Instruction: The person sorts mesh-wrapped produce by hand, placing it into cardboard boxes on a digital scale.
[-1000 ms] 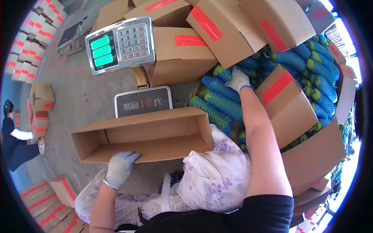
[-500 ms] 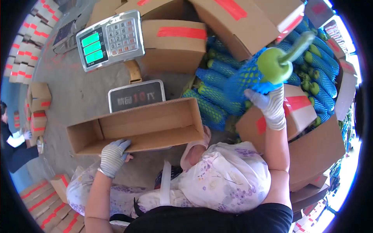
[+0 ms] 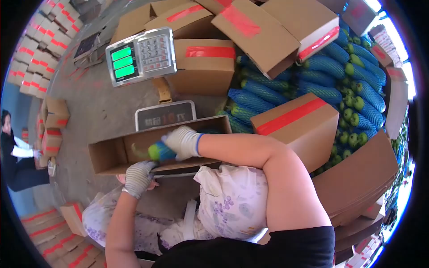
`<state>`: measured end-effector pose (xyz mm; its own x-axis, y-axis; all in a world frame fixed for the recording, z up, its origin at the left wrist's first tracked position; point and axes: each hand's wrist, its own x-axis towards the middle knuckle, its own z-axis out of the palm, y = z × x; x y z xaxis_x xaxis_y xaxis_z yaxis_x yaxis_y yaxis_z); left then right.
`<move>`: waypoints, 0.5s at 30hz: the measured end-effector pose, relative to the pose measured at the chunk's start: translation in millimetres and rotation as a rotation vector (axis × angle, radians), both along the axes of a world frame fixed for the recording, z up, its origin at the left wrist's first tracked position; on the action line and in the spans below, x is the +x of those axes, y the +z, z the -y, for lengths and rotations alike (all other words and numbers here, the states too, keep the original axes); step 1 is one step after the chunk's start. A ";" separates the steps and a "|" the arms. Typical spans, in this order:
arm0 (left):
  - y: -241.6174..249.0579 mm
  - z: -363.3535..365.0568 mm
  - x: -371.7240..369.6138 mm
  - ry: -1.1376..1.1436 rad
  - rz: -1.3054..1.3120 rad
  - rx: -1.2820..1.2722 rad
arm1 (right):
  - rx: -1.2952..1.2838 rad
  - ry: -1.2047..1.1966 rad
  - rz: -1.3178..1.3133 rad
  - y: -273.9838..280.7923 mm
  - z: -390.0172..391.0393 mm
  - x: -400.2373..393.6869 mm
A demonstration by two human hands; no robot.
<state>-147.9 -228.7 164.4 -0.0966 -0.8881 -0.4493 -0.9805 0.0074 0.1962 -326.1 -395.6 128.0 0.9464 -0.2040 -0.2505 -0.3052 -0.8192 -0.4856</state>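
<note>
An open cardboard box (image 3: 103, 158) lies lengthwise before me, below the digital scale (image 3: 142, 56). My right hand (image 3: 182, 142), in a striped glove, is closed on a green gourd in blue netting (image 3: 161, 152), inside the box opening. The gourd's stem end points left and is slightly blurred. At the box's near edge, my gloved left hand (image 3: 139, 178) has its fingers closed over the rim, close beside the gourd. Blue netting also shows inside the box's right end, partly hidden by my right arm.
Netted gourds (image 3: 319, 73) are piled at the right, with a red-taped closed carton (image 3: 297, 120) among them. More cartons (image 3: 203, 67) stand behind the scale. A person (image 3: 20, 152) crouches at the far left near stacked boxes (image 3: 56, 114).
My right hand has swung left and down from the gourd pile, bringing a netted gourd into the box. My left hand remains at the box edge, and the view has shifted slightly.
</note>
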 end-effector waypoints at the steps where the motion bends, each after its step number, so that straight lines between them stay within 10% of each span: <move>1: 0.5 -2.2 -0.9 0.022 0.004 0.001 | 0.035 -0.085 -0.006 -18.6 2.9 -2.3; 10: -12.5 -8.7 -3.0 0.064 -0.087 -0.145 | -0.058 -0.907 0.593 71.6 84.1 -130.4; 15: -9.4 -1.6 -1.0 0.079 -0.067 -0.128 | -0.240 -0.442 -0.683 -15.0 121.7 -231.1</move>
